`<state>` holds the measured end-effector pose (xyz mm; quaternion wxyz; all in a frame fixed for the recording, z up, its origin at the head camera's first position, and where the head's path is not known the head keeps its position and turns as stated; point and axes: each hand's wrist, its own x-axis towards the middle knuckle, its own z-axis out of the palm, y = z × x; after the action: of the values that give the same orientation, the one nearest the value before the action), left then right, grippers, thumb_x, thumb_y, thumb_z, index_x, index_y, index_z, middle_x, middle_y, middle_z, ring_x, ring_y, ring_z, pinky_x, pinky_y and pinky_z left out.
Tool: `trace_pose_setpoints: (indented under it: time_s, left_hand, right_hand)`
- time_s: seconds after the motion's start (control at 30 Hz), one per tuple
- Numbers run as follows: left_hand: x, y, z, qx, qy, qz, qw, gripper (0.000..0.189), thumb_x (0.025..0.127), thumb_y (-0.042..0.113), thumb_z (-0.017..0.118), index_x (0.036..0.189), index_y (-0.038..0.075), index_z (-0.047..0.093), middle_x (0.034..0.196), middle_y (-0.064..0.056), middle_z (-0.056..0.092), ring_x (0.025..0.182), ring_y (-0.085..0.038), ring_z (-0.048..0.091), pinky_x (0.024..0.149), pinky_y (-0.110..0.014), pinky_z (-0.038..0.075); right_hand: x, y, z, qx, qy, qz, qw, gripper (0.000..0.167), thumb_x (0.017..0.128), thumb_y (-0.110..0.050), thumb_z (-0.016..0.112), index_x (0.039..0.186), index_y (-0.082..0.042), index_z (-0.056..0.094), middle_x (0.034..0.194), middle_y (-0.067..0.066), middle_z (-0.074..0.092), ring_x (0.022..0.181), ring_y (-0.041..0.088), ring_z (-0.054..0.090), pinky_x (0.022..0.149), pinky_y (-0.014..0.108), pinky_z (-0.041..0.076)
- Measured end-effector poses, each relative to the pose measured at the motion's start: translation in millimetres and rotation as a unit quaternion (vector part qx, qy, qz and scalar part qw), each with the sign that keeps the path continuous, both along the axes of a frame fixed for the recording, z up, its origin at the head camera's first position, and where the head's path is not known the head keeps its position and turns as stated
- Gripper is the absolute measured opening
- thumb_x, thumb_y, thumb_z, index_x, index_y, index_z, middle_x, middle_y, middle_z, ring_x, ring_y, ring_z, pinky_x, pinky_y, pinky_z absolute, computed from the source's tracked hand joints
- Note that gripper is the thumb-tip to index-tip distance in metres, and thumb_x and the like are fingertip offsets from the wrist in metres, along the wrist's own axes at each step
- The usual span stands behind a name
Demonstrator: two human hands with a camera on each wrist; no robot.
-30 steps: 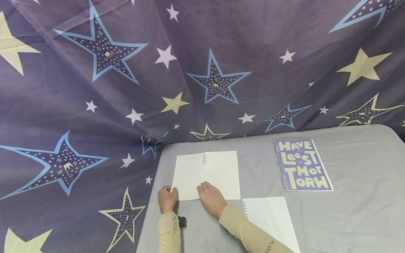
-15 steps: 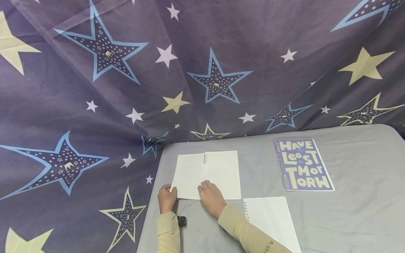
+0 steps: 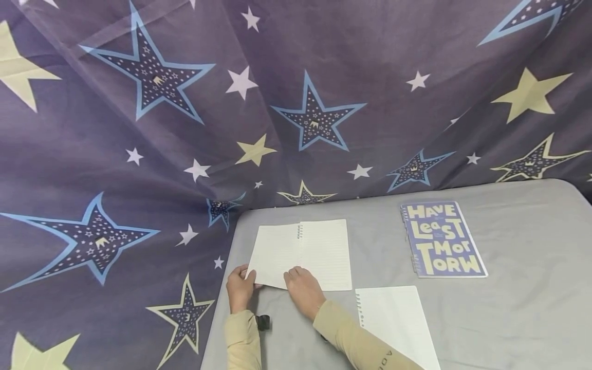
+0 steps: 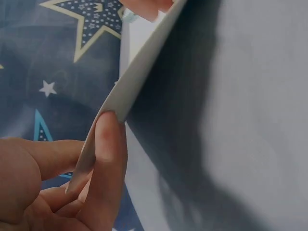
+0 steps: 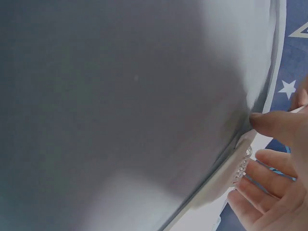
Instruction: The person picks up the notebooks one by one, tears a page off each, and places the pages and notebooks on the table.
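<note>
Here, starry fabric (image 3: 384, 92) backs grey cloth (image 3: 532, 288) under notebooks (image 3: 328, 252).

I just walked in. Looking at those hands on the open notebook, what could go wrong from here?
The left hand pinches the lifted lower left corner of the open spiral notebook, so that corner might crease.

The right hand is close to the wire rings; a turned page could snag there.

The right sleeve crosses a corner of the second spiral notebook and might nudge it.
</note>
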<state>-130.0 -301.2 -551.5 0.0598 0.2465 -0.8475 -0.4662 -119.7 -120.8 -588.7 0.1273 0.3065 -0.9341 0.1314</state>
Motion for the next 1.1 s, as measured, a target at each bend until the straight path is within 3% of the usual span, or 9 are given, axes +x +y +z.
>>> trace_pose_setpoints:
  time_s: [0.1,0.33,0.53,0.67,0.93,1.1]
  left_hand:
    - [0.6,2.2,3.8,0.009,0.005,-0.001,0.9999,0.038,0.094,0.004,0.059,0.128,-0.012,0.055,0.107,-0.031,0.068,0.058,-0.018,0.069,0.064,-0.040,0.062]
    - [0.9,6.4,13.9,0.029,0.028,-0.005,0.9992,0.038,0.094,0.007,0.059,0.128,-0.010,0.056,0.109,-0.029,0.067,0.060,-0.012,0.067,0.060,-0.029,0.062]
    - [0.4,9.8,20.6,0.053,0.045,-0.008,0.9975,0.038,0.094,0.008,0.061,0.129,-0.007,0.056,0.111,-0.029,0.067,0.060,-0.014,0.069,0.064,-0.035,0.063]
    - [1.4,13.6,25.6,0.068,0.060,-0.019,0.9957,0.037,0.094,0.007,0.061,0.128,-0.008,0.057,0.110,-0.031,0.067,0.062,-0.014,0.069,0.063,-0.032,0.063]
    - [4.5,20.2,31.7,0.060,0.063,-0.017,0.9961,0.034,0.094,0.010,0.063,0.126,-0.002,0.061,0.107,-0.026,0.070,0.064,-0.012,0.068,0.063,-0.030,0.062]
    - [7.0,25.4,34.5,0.067,0.070,-0.025,0.9950,0.035,0.094,0.012,0.063,0.126,-0.002,0.061,0.107,-0.025,0.070,0.067,-0.014,0.069,0.066,-0.034,0.063]
  right_hand:
    - [-0.6,0.2,-1.2,0.000,0.000,0.000,1.0000,0.025,0.089,-0.014,0.073,0.113,-0.007,0.070,0.102,0.002,0.071,0.098,0.014,0.065,0.092,0.025,0.054]
    - [0.3,0.3,2.2,-0.005,-0.015,0.001,0.9999,0.031,0.092,-0.016,0.068,0.121,-0.006,0.067,0.108,0.005,0.072,0.105,0.015,0.066,0.098,0.026,0.053]
    - [2.8,-0.6,7.2,-0.049,-0.029,0.001,0.9984,0.038,0.096,-0.013,0.063,0.132,-0.004,0.060,0.119,0.007,0.069,0.113,0.017,0.064,0.098,0.026,0.053]
    - [4.0,-1.0,12.0,-0.083,-0.048,0.006,0.9954,0.042,0.097,-0.009,0.060,0.138,-0.003,0.054,0.122,0.007,0.067,0.114,0.018,0.064,0.097,0.026,0.054]
    - [5.8,-5.6,23.3,-0.117,-0.115,0.015,0.9863,0.053,0.096,-0.005,0.060,0.146,-0.003,0.044,0.132,0.008,0.063,0.120,0.019,0.062,0.098,0.026,0.054]
    - [6.1,-7.9,28.0,-0.130,-0.121,0.015,0.9841,0.053,0.096,-0.005,0.060,0.147,-0.003,0.043,0.134,0.008,0.061,0.120,0.019,0.061,0.098,0.028,0.054]
